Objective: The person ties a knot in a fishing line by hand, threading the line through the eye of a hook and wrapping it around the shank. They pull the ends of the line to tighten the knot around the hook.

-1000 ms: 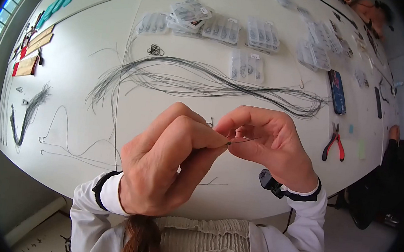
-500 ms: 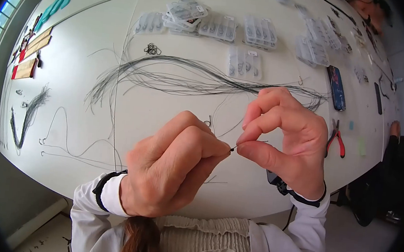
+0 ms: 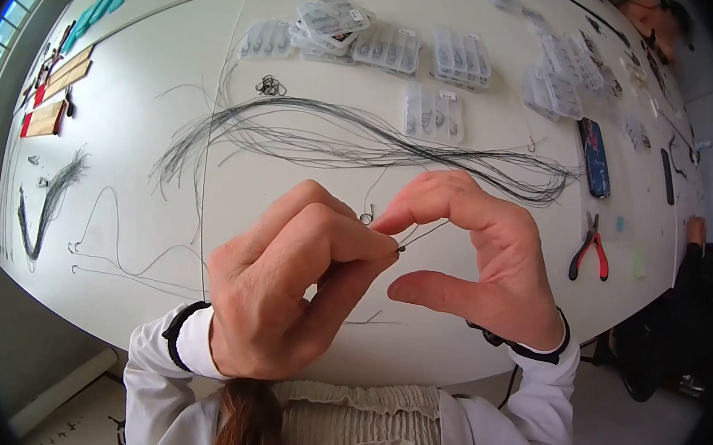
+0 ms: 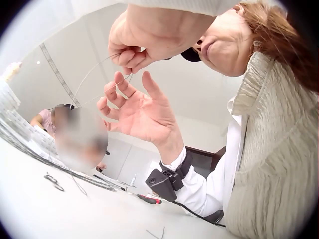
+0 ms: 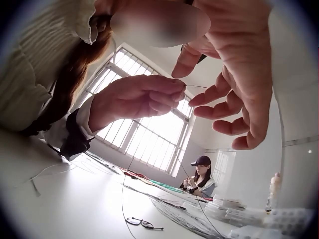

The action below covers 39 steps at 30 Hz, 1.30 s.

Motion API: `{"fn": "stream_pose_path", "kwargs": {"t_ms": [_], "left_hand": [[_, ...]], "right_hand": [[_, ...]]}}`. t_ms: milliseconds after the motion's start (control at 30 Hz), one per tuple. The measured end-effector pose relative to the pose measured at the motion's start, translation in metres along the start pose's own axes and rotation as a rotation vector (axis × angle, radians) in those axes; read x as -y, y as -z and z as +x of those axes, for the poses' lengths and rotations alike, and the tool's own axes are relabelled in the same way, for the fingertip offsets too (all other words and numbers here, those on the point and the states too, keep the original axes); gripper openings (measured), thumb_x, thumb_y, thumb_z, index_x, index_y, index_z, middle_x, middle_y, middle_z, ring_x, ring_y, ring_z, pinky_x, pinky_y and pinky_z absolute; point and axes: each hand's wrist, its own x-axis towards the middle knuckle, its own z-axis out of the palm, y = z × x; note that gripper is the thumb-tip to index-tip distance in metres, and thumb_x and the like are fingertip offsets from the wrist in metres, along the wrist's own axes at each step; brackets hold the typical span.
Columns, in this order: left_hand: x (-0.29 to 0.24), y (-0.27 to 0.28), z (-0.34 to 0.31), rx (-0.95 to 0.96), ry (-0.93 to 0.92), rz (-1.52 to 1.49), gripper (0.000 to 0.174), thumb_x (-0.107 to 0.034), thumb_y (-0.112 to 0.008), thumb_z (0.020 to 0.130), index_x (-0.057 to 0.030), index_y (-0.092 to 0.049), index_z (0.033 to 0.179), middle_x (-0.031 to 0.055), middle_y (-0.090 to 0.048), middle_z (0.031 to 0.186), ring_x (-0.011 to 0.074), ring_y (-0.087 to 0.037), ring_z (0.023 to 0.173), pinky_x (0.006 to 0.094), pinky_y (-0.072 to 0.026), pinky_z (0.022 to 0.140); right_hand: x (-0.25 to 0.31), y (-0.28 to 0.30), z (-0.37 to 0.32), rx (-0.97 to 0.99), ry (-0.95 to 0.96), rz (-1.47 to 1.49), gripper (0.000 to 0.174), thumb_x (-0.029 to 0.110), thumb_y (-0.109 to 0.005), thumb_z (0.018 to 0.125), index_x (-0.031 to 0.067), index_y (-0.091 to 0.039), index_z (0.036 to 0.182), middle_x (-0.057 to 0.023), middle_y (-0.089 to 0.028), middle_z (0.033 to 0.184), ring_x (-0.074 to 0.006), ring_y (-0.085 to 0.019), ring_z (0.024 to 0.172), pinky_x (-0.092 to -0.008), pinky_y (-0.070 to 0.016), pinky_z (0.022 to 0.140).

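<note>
Pinched between the thumb and fingers of the left hand is a thin, dark, wiry line, with a tiny black knot-like lump showing right at the fingertips. It is up in the air between the two hands, over the near part of the white, smooth tabletop. The right hand is wide: its thumb stands well apart from the curved fingers, and the short end of the line runs toward the index finger. Whether that finger touches it, I cannot tell.

Just past the hands lies a small, dark metal hook. Farther off, a long, loose bundle of dark, thin strands stretches across the table, with clear plastic compartment boxes on its far side. To the right are red-and-black-handled pliers, near a dark blue oblong case.

The step in hand looks to be forming or tightening the little knot. As I judge it, the next move calls for a steady left pinch while the right thumb and finger close on the free end, then an even pull, as a slack hold could let the small knot slip.
</note>
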Motion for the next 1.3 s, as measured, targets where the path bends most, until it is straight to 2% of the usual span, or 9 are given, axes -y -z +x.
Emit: {"fn": "stream_pose_path", "kwargs": {"t_ms": [167,367,433,633,733,800,933,1133,1300], "left_hand": [[0.001,0.0,-0.004,-0.031,0.134,-0.126,0.017,0.016,-0.06,0.068,0.0021,-0.056,0.077,0.0079,-0.051,0.071,0.0107,-0.046,0.06,0.0219,-0.033,0.048],[0.008,-0.003,-0.003,-0.11,0.134,-0.194,0.016,0.011,-0.063,0.067,-0.0004,-0.057,0.076,0.0038,-0.049,0.063,0.0101,-0.046,0.051,0.0222,-0.0347,0.044],[0.008,-0.003,-0.003,-0.111,0.136,-0.211,0.015,0.011,-0.063,0.068,-0.0003,-0.057,0.076,0.0038,-0.049,0.063,0.01,-0.046,0.051,0.0224,-0.0349,0.044],[0.006,-0.002,-0.003,-0.135,0.145,-0.208,0.016,0.013,-0.062,0.067,0.0003,-0.057,0.076,0.0039,-0.05,0.064,0.0105,-0.047,0.051,0.023,-0.0361,0.045],[0.007,-0.001,-0.006,-0.078,0.23,-0.213,0.013,0.013,-0.058,0.073,0.0023,-0.055,0.079,0.0054,-0.049,0.075,0.0092,-0.044,0.065,0.0203,-0.0345,0.058],[0.01,-0.005,-0.004,-0.177,0.098,-0.089,0.017,0.013,-0.064,0.067,0.0,-0.057,0.075,0.004,-0.048,0.062,0.011,-0.045,0.049,0.0228,-0.0353,0.043],[0.006,-0.005,-0.004,-0.177,0.093,-0.029,0.018,0.014,-0.063,0.066,0.0001,-0.057,0.075,0.0043,-0.047,0.062,0.0115,-0.044,0.048,0.0233,-0.035,0.041],[0.006,-0.006,-0.007,-0.128,-0.016,0.179,0.016,0.011,-0.067,0.065,0.0017,-0.056,0.073,0.0057,-0.048,0.062,0.0117,-0.045,0.051,0.023,-0.0327,0.044],[0.003,-0.006,-0.008,-0.128,0.05,0.172,0.016,0.01,-0.068,0.064,0.0019,-0.057,0.073,0.0059,-0.048,0.061,0.012,-0.045,0.051,0.0221,-0.0341,0.045]], "right_hand": [[-0.012,-0.01,-0.006,-0.037,-0.111,0.233,0.017,0.007,-0.073,0.07,0.002,-0.063,0.083,-0.0031,-0.063,0.079,-0.0126,-0.055,0.08,-0.0268,-0.0415,0.077],[-0.013,-0.02,-0.004,-0.085,-0.094,0.349,0.022,0.008,-0.07,0.074,0.0024,-0.058,0.091,-0.005,-0.059,0.09,-0.0137,-0.053,0.091,-0.0287,-0.0386,0.085],[-0.014,-0.028,0.001,-0.248,0.02,0.412,0.029,0.012,-0.07,0.074,0.003,-0.055,0.097,-0.0053,-0.057,0.096,-0.0147,-0.051,0.097,-0.031,-0.0359,0.09],[-0.011,-0.029,-0.009,-0.141,-0.226,0.594,0.011,-0.002,-0.06,0.081,-0.0024,-0.062,0.092,-0.0034,-0.06,0.083,-0.0086,-0.058,0.073,-0.0217,-0.048,0.066],[-0.01,-0.03,-0.01,-0.222,-0.026,0.254,0.009,-0.004,-0.062,0.077,-0.0018,-0.063,0.086,-0.0045,-0.059,0.077,-0.0098,-0.058,0.063,-0.0208,-0.0459,0.051],[-0.002,-0.026,-0.013,-0.314,0.344,-0.513,0.027,-0.014,-0.066,0.064,0.001,-0.066,0.087,-0.0053,-0.058,0.077,-0.012,-0.055,0.054,-0.0228,-0.0435,0.044],[-0.001,-0.021,-0.014,-0.351,0.706,-1.043,0.023,0.001,-0.063,0.057,0.0021,-0.066,0.08,-0.001,-0.051,0.07,-0.007,-0.039,0.045,-0.0175,-0.0301,0.035],[-0.001,-0.021,-0.012,-0.448,0.857,-1.23,0.021,-0.003,-0.057,0.054,0.0049,-0.067,0.072,0.0012,-0.051,0.069,-0.006,-0.033,0.044,-0.0158,-0.0232,0.036],[0.012,-0.017,-0.016,-0.413,0.786,-1.251,0.023,-0.001,-0.06,0.054,0.0032,-0.068,0.075,0.0022,-0.047,0.065,-0.0057,-0.032,0.043,-0.0172,-0.0226,0.035]]}}
